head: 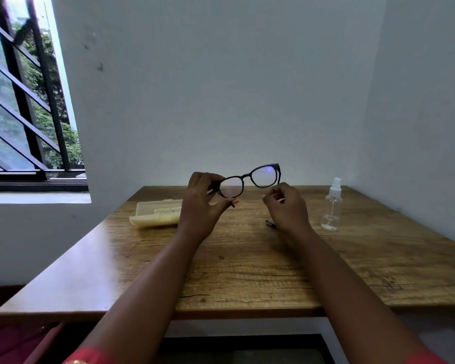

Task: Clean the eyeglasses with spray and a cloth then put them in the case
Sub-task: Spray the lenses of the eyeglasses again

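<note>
Head view: left hand (204,198) is pinching light, fragile glasses (250,179) by the frame corner, right hand (286,208) curling empty beside them above the desk (247,271).

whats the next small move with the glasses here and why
Probably reach the right hand over to the clear plastic spray bottle, since only the left hand grips the black-framed eyeglasses, held above the wooden table, and the bottle stands untouched just right of that hand.

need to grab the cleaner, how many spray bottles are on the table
1. The clear spray bottle stands upright on the wooden table, near its far right corner, right of the right hand.
</note>
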